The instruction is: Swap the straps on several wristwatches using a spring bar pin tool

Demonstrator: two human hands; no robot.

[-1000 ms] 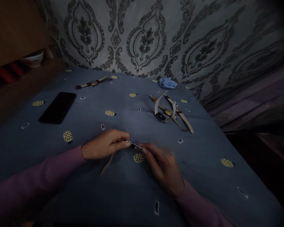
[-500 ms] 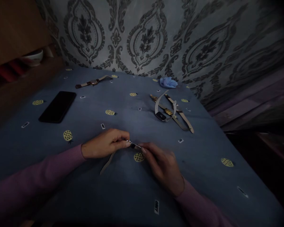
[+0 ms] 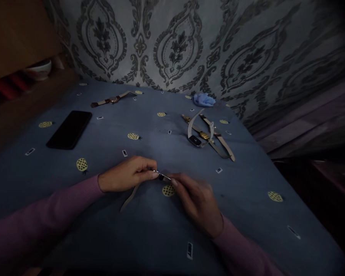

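My left hand is closed in a pinch on a wristwatch whose silvery edge shows at the fingertips. From beneath this hand the watch's pale strap hangs down towards the cloth. My right hand is closed as well, thumb and forefinger pinching the end of a thin silvery piece that reaches across to the watch. I cannot make out what kind of piece it is. Just below it a small dark part shows between the hands. The watch face is hidden.
Several watches lie to the right, among them a smartwatch with a pale band and a gold watch. Behind them is a crumpled blue cloth or glove. A black phone and another strapped watch lie left.
Both hands keep nearly the same place and grip. The whole view has shifted very slightly; nothing on the table has visibly moved.
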